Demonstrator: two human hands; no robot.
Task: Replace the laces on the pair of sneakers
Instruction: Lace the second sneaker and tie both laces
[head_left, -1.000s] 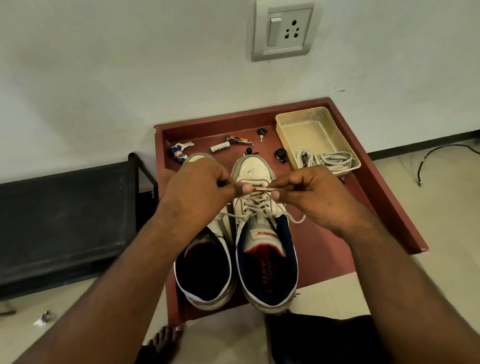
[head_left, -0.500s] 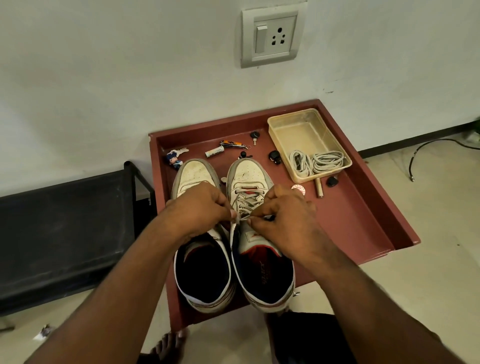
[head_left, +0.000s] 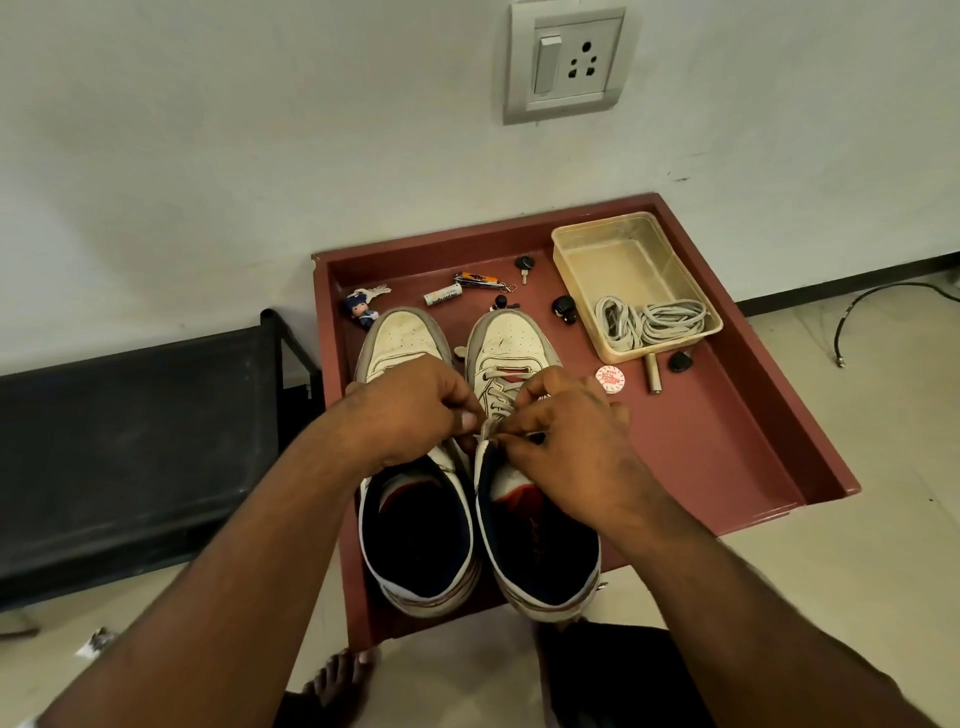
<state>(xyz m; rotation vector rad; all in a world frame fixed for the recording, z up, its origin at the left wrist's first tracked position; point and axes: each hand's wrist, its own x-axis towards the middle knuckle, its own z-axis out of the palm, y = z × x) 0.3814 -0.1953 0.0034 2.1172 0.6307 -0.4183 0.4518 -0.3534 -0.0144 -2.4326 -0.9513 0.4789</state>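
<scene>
Two hands meet over the lace of the right-hand sneaker on the red tray.

The left hand (head_left: 410, 410) and right hand (head_left: 566, 441) both have their fingers curled, pinching the grey lace (head_left: 497, 402) near the upper eyelets of the right sneaker (head_left: 514, 343). The left sneaker (head_left: 402, 338) stands just beside it, toes toward the wall. Both sit on the red tray (head_left: 727, 441). A clear plastic box (head_left: 623, 260) near the tray's far right corner holds coiled spare laces (head_left: 649, 322).
</scene>
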